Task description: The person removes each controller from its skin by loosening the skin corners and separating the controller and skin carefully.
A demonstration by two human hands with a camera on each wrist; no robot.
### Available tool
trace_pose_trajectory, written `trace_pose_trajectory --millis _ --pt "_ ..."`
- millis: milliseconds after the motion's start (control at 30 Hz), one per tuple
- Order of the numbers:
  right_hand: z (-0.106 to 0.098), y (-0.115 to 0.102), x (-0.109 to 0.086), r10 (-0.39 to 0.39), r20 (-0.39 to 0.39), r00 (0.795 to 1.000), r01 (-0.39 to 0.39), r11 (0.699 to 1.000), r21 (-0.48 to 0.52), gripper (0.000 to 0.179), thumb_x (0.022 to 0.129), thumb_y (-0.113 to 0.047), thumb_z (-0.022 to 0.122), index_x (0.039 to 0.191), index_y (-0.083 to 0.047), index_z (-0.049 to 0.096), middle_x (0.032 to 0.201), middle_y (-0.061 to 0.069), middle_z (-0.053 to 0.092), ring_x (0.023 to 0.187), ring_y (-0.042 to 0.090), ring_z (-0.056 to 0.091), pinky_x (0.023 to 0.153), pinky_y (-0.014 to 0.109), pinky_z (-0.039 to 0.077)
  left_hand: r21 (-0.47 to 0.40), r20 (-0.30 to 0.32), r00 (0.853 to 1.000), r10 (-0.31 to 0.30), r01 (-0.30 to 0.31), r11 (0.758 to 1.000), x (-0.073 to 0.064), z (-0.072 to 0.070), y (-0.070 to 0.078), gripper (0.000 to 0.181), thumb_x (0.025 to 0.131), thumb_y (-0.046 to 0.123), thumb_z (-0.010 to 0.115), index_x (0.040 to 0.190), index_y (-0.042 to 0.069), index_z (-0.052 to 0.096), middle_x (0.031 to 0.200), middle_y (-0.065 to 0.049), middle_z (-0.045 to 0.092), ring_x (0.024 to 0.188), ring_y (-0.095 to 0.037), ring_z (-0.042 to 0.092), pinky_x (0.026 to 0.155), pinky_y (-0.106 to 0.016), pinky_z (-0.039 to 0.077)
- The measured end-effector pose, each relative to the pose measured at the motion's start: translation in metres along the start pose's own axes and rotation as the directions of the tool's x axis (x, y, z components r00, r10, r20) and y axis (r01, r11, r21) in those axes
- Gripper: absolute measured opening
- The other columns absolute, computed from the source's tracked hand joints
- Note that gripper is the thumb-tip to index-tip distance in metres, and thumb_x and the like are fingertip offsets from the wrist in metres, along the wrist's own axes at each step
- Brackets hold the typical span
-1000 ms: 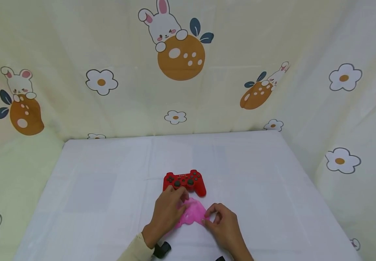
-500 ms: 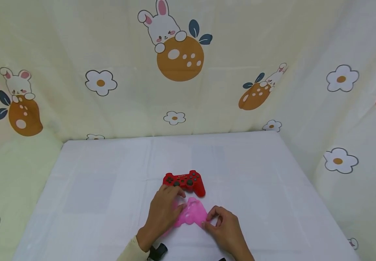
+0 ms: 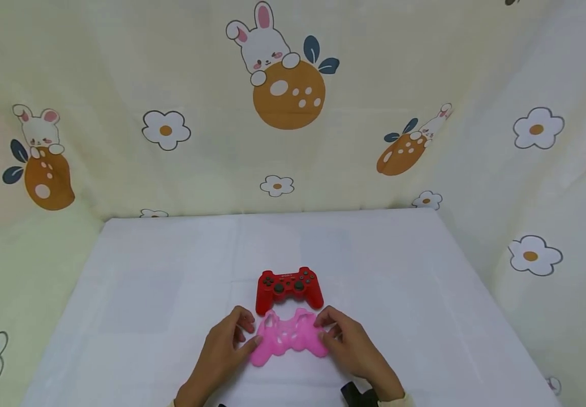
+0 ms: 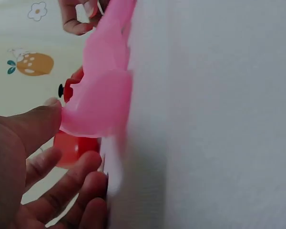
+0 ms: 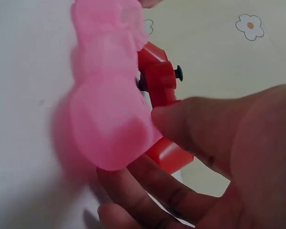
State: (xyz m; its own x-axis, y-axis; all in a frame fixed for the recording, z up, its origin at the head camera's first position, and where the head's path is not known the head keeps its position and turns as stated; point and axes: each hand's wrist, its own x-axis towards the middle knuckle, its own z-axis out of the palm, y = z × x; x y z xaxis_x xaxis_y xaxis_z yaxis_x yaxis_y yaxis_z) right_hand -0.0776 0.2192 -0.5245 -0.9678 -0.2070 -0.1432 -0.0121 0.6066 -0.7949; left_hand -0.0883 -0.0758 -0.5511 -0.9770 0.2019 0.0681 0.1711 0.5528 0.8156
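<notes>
A pink silicone controller cover [image 3: 293, 334] lies flat and spread out on the white table, with cut-out holes along its top. Behind it, almost touching, sits a red game controller [image 3: 290, 287] with black sticks. My right hand [image 3: 351, 342] pinches the cover's right grip; in the right wrist view the thumb [image 5: 174, 117] presses one side and fingers [image 5: 119, 186] reach under the other. On the left side, my left hand [image 3: 224, 345] has its thumb tip [image 4: 51, 106] at the cover's left edge, while its other fingers hang loosely bent, apart from the cover.
A white cloth [image 3: 171, 271] covers the table. Behind and at both sides hangs a pale curtain [image 3: 211, 169] printed with rabbits and flowers. A black wrist strap [image 3: 358, 394] shows on the right arm.
My left hand has moved off the cover to its left, uncovering its left half and the controller's left grip. The cover now lies spread flat. My right hand stays at its right side.
</notes>
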Motion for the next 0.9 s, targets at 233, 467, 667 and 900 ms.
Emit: trace_pose_trajectory --millis 233,467,667,900 --pt "-0.009 0.003 0.008 -0.051 0.132 0.99 0.045 0.998 0.045 0.027 0.1 0.002 0.059 0.111 -0.02 0.07 0.114 0.002 0.07 0.078 0.011 0.06 0.076 0.024 0.05 -0.061 0.094 0.995 0.045 -0.039 0.997 0.0 0.002 -0.001 0.029 0.091 0.008 0.082 0.102 0.022 0.059 0.09 0.011 0.068 0.07 0.0 0.056 0.066 -0.02 0.05" --pt "-0.011 0.009 0.011 -0.03 0.245 0.969 -0.015 0.983 0.182 0.021 0.104 -0.007 0.061 0.12 -0.017 0.07 0.106 0.011 0.062 0.068 0.009 0.058 0.063 0.025 0.053 -0.091 0.134 0.99 0.049 -0.037 0.995 -0.001 -0.002 0.0 0.025 0.094 0.009 0.078 0.105 0.023 0.061 0.095 0.008 0.07 0.071 -0.002 0.058 0.067 -0.02 0.051" --pt "-0.01 0.014 0.013 -0.033 0.286 0.958 -0.037 0.971 0.235 0.02 0.105 -0.008 0.061 0.122 -0.015 0.069 0.105 0.013 0.061 0.06 0.011 0.058 0.058 0.028 0.056 -0.095 0.143 0.988 0.054 -0.04 0.995 0.0 -0.001 -0.003 0.027 0.097 0.01 0.075 0.111 0.028 0.06 0.098 0.008 0.071 0.07 -0.002 0.058 0.067 -0.02 0.05" --pt "-0.009 0.014 0.016 -0.023 0.297 0.955 -0.059 0.963 0.263 0.019 0.103 -0.008 0.064 0.12 -0.013 0.071 0.105 0.014 0.063 0.056 0.013 0.058 0.056 0.027 0.056 -0.101 0.16 0.986 0.052 -0.036 0.994 0.001 -0.002 -0.007 0.023 0.099 0.011 0.072 0.109 0.03 0.063 0.104 0.006 0.074 0.072 -0.002 0.057 0.068 -0.021 0.05"
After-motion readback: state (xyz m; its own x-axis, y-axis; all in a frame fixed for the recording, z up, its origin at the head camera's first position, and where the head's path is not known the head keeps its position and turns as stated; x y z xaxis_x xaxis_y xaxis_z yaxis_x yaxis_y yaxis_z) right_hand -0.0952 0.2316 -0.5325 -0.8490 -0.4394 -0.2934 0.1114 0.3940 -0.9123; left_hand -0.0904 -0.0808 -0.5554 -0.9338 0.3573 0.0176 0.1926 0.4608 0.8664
